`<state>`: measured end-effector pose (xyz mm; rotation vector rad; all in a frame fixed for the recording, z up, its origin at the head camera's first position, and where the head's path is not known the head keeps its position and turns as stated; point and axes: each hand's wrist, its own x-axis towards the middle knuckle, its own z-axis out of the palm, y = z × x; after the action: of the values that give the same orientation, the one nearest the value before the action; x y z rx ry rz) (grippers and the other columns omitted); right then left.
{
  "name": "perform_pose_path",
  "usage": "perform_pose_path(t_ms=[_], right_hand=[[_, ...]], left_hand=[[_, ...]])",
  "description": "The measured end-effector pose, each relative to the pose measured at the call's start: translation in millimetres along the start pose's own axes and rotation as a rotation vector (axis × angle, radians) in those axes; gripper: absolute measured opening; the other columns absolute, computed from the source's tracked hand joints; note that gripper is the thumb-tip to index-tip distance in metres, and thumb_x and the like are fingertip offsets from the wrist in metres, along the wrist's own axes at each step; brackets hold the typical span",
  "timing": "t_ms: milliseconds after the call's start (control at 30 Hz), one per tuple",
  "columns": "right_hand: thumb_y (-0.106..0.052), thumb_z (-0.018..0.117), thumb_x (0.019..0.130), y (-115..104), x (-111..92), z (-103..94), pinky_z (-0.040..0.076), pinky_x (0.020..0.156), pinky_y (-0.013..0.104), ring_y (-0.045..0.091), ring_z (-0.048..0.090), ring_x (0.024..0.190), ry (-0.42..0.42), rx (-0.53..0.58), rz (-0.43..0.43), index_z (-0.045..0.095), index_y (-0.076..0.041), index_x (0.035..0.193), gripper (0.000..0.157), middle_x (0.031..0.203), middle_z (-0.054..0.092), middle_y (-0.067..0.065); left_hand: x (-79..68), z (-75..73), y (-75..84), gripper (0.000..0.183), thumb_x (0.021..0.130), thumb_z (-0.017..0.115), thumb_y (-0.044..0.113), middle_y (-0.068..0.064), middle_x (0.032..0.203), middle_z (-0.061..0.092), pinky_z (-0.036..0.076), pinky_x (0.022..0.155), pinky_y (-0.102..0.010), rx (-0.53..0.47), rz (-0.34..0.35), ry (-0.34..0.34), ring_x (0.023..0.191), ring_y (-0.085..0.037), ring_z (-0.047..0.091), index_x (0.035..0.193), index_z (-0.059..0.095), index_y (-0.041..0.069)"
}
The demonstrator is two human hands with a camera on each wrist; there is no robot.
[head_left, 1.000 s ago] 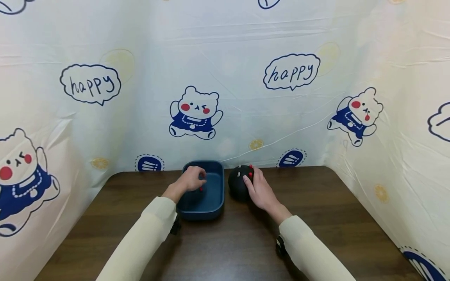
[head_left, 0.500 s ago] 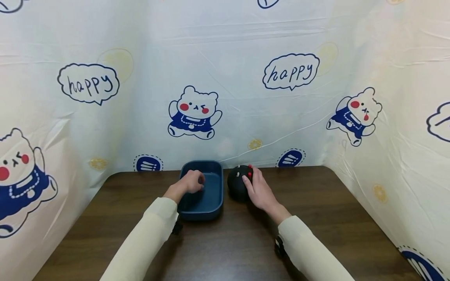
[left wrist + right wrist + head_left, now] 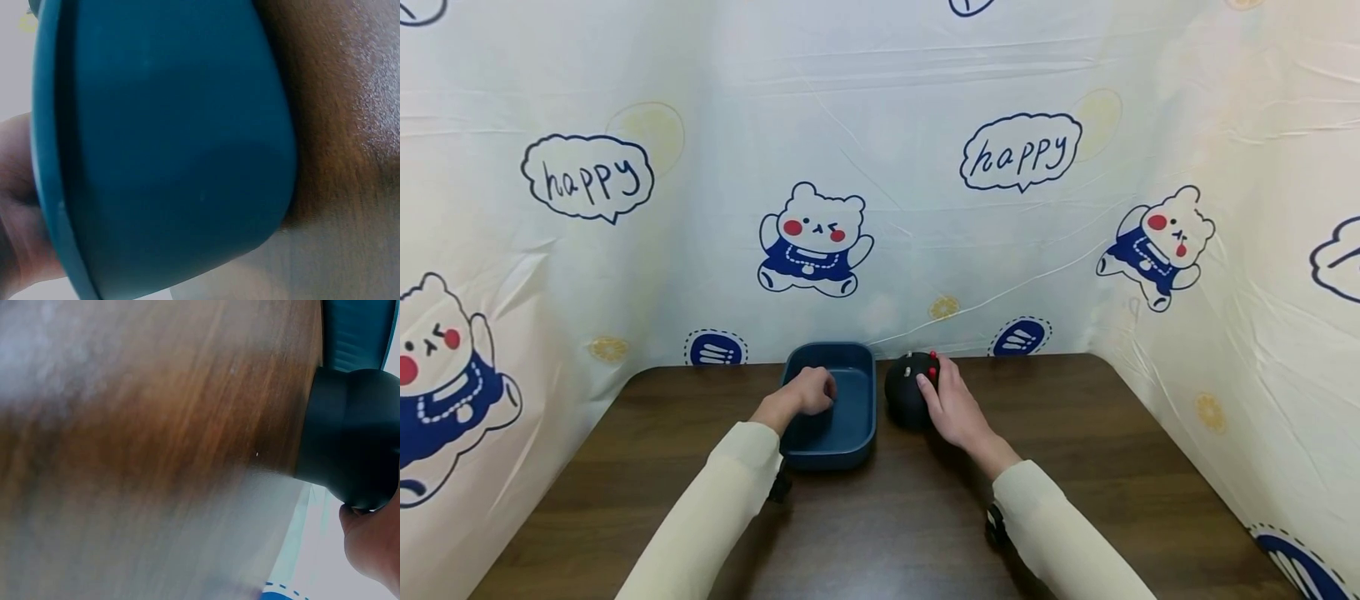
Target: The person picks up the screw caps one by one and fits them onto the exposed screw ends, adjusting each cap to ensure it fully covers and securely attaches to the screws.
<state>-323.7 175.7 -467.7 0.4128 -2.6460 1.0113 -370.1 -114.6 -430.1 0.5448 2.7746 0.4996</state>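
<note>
A dark blue rectangular bin (image 3: 855, 417) stands at the back middle of the table. My left hand (image 3: 805, 392) reaches down into it over the left side, fingers bent and their tips hidden from the head view. In the left wrist view the bin's outer wall (image 3: 181, 137) hides most of that hand (image 3: 25, 212). Right of the bin sits a black ball-shaped object (image 3: 906, 402) with small red and pale pegs on top. My right hand (image 3: 957, 408) grips its right side, thumb towards the front; the right wrist view shows the object's broad black base (image 3: 322, 425).
The brown wood-grain table (image 3: 880, 533) extends in front of both arms. A pale patterned curtain (image 3: 917, 250) hangs right behind the table's back edge and along both sides. The bin and the black object stand close together.
My left hand has lowered slightly into the bin, and its fingers have curled in. A small red thing seen under them a second ago is hidden. My right hand has stayed put.
</note>
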Motion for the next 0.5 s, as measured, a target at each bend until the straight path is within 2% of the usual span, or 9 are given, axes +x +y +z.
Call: perform_pose_path(t_ms=[267,500], right_hand=[[-0.053,0.033,0.109,0.9,-1.4,0.2,0.036,0.116,0.053,0.035,0.042,0.142,-0.017,-0.002,0.016,0.025,-0.001,0.157,0.071,0.158,0.033,0.022],[-0.052,0.034,0.109,0.1,-1.2,-0.4,0.035,0.117,0.054,0.036,0.041,0.143,-0.014,-0.005,0.016,0.025,0.000,0.157,0.072,0.159,0.032,0.022]], left_hand=[[-2.6,-0.1,1.8,0.016,0.098,0.064,0.007,-0.009,0.104,0.066,0.055,0.085,-0.041,-0.020,-0.027,-0.037,0.092,-0.022,0.061,0.111,0.072,0.003],[-4.6,-0.6,5.6,0.013,0.097,0.067,0.007,-0.008,0.100,0.065,0.054,0.081,-0.038,-0.032,-0.040,-0.043,0.089,-0.022,0.060,0.108,0.072,0.004]])
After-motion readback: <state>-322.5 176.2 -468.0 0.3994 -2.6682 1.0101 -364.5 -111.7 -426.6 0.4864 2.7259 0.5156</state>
